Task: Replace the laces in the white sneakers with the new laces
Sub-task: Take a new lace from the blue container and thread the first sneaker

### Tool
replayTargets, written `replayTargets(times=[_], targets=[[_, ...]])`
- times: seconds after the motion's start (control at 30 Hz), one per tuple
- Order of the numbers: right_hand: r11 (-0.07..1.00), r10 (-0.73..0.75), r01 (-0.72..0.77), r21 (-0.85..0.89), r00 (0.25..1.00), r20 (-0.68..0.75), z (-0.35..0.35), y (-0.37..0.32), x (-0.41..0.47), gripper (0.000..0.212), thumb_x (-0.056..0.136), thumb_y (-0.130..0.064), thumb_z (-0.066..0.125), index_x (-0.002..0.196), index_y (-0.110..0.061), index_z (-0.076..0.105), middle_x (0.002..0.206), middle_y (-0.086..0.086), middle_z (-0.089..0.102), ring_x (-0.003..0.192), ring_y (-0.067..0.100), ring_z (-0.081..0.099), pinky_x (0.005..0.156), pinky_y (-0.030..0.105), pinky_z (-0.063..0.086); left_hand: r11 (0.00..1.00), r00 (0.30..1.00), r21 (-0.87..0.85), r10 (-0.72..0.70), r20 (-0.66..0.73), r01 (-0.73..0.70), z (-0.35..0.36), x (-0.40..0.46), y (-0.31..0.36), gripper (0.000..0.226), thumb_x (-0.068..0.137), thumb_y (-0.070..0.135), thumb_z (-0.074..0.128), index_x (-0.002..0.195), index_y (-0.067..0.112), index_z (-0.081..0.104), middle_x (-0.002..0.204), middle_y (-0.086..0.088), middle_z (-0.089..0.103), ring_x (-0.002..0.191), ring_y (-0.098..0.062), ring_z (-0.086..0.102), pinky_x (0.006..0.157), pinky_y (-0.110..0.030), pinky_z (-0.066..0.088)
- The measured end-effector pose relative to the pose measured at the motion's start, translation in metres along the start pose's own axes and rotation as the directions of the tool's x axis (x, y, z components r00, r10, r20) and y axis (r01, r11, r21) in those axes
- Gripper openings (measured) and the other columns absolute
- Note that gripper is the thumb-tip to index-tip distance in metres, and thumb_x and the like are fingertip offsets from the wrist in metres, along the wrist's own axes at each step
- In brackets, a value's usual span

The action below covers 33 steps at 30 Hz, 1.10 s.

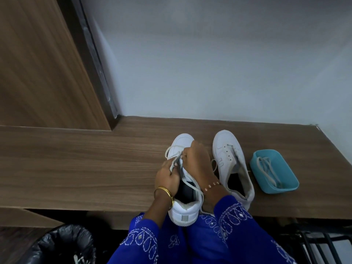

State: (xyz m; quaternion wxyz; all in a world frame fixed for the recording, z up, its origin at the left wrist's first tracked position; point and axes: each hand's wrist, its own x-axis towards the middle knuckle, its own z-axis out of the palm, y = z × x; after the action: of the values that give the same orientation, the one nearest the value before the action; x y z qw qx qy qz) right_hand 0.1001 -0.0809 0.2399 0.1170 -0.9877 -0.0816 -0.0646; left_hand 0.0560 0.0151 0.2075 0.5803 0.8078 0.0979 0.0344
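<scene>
Two white sneakers stand on a wooden desk (76, 168), toes toward the wall. The left sneaker (183, 214) hangs its heel over the desk's front edge. My left hand (167, 178) grips its tongue and eyelet flap. My right hand (196, 159) pinches a white lace (172, 149) above the eyelets, and a loop of it lies across the toe. The right sneaker (228, 157) stands beside it with little lace in its eyelets. A blue tray (256, 164) on the right holds a coil of pale laces (268, 170).
A wooden cabinet panel (38, 63) rises at the left, and a pale wall (209, 63) stands behind the desk. A bin with a black liner (62, 244) sits on the floor at lower left. A dark metal rack (320, 242) is at lower right.
</scene>
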Motion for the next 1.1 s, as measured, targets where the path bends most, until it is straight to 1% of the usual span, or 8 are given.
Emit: replayTargets(times=[0.07, 0.13, 0.27, 0.47, 0.63, 0.83, 1.0, 1.1], targets=[[0.979, 0.019, -0.023, 0.201, 1.0, 0.022, -0.003, 0.007, -0.004, 0.02, 0.088, -0.013, 0.053, 0.083, -0.001, 0.068, 0.087, 0.008, 0.053, 0.081, 0.02, 0.051, 0.069, 0.028, 0.033, 1.0, 1.0, 0.01, -0.013, 0.0, 0.013, 0.0, 0.0, 0.001, 0.028, 0.096, 0.019, 0.043, 0.117, 0.012, 0.061, 0.115, -0.004, 0.062, 0.106, -0.019, 0.054, 0.083, -0.021, 0.034], [0.876, 0.041, -0.085, 0.474, 0.994, 0.101, -0.014, 0.007, -0.01, 0.016, 0.085, -0.007, 0.057, 0.072, -0.002, 0.064, 0.072, -0.003, 0.046, 0.067, 0.007, 0.045, 0.068, 0.025, 0.032, 0.999, 1.0, 0.041, -0.019, 0.002, 0.019, 0.0, 0.001, 0.0, 0.028, 0.096, 0.02, 0.041, 0.114, 0.012, 0.061, 0.113, -0.005, 0.062, 0.104, -0.022, 0.055, 0.081, -0.023, 0.035], [0.464, 0.002, -0.161, 0.871, 0.984, 0.18, -0.053, -0.004, -0.026, 0.021, 0.079, -0.004, 0.058, 0.059, -0.011, 0.056, 0.062, -0.006, 0.052, 0.057, -0.002, 0.047, 0.061, 0.014, 0.039, 0.995, 0.999, 0.088, -0.042, -0.005, 0.042, 0.002, 0.002, -0.001, 0.029, 0.096, 0.022, 0.04, 0.113, 0.01, 0.061, 0.112, -0.008, 0.061, 0.101, -0.025, 0.056, 0.083, -0.03, 0.042], [-0.086, -0.243, -0.119, 0.989, 0.965, 0.095, -0.103, -0.01, -0.031, 0.02, 0.068, -0.012, 0.055, 0.048, -0.017, 0.057, 0.053, -0.001, 0.046, 0.052, 0.009, 0.042, 0.055, 0.021, 0.035, 0.99, 0.999, 0.134, -0.042, -0.004, 0.042, 0.0, 0.002, -0.002, 0.028, 0.096, 0.018, 0.04, 0.112, 0.008, 0.06, 0.113, -0.01, 0.06, 0.101, -0.03, 0.056, 0.084, -0.034, 0.043], [-0.272, -0.173, -0.109, 0.956, 0.983, 0.063, -0.111, -0.003, -0.034, 0.022, 0.067, -0.011, 0.055, 0.045, -0.013, 0.054, 0.051, 0.002, 0.045, 0.049, 0.013, 0.044, 0.054, 0.025, 0.04, 0.989, 0.999, 0.141, -0.036, 0.003, 0.035, -0.001, 0.001, 0.003, 0.029, 0.096, 0.018, 0.041, 0.118, 0.01, 0.059, 0.12, -0.009, 0.06, 0.108, -0.028, 0.055, 0.089, -0.031, 0.041], [-0.246, -0.016, -0.136, 0.96, 0.99, 0.137, -0.115, -0.005, -0.036, 0.03, 0.082, -0.008, 0.055, 0.054, -0.016, 0.064, 0.055, -0.001, 0.055, 0.051, 0.009, 0.049, 0.053, 0.023, 0.041, 0.981, 0.996, 0.195, -0.002, 0.094, -0.017, -0.003, 0.002, 0.004, 0.032, 0.093, 0.016, 0.044, 0.123, 0.013, 0.057, 0.122, -0.007, 0.058, 0.109, -0.026, 0.054, 0.083, -0.023, 0.036], [0.058, 0.214, -0.18, 0.982, 0.963, 0.164, -0.124, -0.008, -0.037, 0.025, 0.093, -0.011, 0.05, 0.072, -0.008, 0.062, 0.06, 0.002, 0.053, 0.055, 0.011, 0.045, 0.053, 0.021, 0.039, 0.994, 0.987, 0.103, -0.038, 0.154, 0.022, -0.01, 0.006, 0.0, 0.034, 0.088, 0.025, 0.057, 0.12, 0.011, 0.06, 0.118, -0.009, 0.061, 0.11, -0.024, 0.055, 0.094, -0.031, 0.043], [0.198, 0.232, -0.251, 0.948, 0.951, 0.203, -0.129, -0.012, -0.042, 0.018, 0.091, -0.015, 0.054, 0.083, -0.006, 0.067, 0.06, 0.003, 0.055, 0.055, 0.012, 0.046, 0.057, 0.022, 0.041, 0.999, 0.98, 0.036, -0.044, 0.195, 0.038, -0.016, 0.004, 0.006, 0.045, 0.084, 0.031, 0.062, 0.124, 0.012, 0.056, 0.123, -0.007, 0.059, 0.113, -0.02, 0.054, 0.094, -0.029, 0.042]])
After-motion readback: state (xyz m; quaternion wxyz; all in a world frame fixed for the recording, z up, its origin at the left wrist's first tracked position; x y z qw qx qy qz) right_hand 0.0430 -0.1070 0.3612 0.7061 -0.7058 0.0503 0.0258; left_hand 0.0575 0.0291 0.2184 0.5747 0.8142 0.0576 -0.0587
